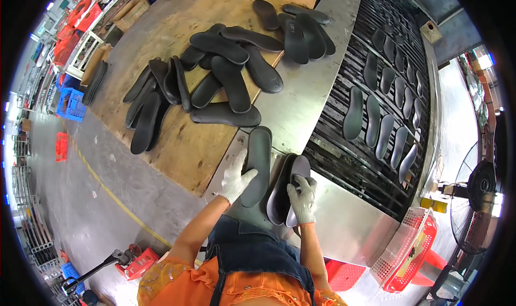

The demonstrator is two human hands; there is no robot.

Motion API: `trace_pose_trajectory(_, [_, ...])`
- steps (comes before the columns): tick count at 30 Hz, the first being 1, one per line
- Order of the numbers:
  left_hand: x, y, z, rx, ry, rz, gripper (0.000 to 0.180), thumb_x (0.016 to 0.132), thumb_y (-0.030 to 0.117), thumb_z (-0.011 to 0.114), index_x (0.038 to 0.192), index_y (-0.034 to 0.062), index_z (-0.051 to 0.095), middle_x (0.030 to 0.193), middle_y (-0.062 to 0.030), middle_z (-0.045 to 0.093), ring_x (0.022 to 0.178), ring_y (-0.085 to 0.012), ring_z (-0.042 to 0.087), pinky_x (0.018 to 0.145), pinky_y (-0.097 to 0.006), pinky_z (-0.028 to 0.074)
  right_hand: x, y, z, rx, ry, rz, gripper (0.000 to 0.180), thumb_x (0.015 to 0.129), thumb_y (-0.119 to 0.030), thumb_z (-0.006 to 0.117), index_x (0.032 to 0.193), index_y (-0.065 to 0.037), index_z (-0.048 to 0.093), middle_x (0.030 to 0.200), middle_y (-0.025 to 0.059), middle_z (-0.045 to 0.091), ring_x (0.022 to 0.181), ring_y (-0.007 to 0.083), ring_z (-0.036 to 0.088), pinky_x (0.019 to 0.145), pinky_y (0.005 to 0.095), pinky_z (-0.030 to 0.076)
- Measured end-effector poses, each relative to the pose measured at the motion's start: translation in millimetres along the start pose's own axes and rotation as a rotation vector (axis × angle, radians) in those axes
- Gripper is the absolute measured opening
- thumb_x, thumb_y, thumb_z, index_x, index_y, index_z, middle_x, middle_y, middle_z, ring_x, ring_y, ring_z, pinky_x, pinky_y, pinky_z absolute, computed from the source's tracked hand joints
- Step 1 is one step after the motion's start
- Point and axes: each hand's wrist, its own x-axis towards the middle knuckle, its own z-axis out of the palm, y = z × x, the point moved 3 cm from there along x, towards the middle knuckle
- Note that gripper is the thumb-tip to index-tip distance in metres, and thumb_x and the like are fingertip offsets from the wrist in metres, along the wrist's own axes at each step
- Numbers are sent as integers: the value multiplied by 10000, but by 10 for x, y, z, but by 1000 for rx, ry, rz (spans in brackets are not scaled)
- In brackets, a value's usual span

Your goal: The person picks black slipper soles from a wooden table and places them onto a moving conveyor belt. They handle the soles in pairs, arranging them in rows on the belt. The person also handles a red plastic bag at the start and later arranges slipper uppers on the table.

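Observation:
My left hand (236,178), in a white knitted glove, grips the left edge of a dark shoe insole (258,163), with its thumb lying over the top face. The insole stands lengthwise in front of me, by the corner of the metal table. To the right, my right hand (302,199), gloved the same way, has its fingers bent around another dark insole (300,167). A further insole (279,193) lies against that one on its left side. The fingertips of my left hand are hidden behind the insole it holds.
Loose black insoles (231,83) are heaped on a wooden board (183,161) beside the metal tabletop (290,112). Rows of insoles lie on a slatted conveyor (333,145) at right. Red baskets (414,247) and a black fan (478,185) stand at lower right; a blue crate (71,104) is far left.

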Motion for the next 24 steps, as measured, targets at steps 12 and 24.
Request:
trace_pose_trajectory(12, [1869, -149, -347, -203, 347, -243, 702, 841, 237, 804, 1407, -33, 488, 985, -134, 704, 781, -238, 668, 718, -359, 545, -177, 8, -164, 14, 163, 328, 1077, 655, -293, 900, 1513, 50, 348, 1405, 278, 552, 1281, 367, 568, 1074, 414, 456])
trace_pose_trajectory(24, [1853, -232, -445, -560, -80, -429, 262, 847, 157, 680, 1076, 32, 701, 909, -16, 703, 691, -111, 646, 564, -263, 504, -117, -332, -36, 349, -15, 446, 451, 725, -221, 838, 1102, 6, 741, 993, 131, 768, 887, 231, 720, 833, 365, 550])
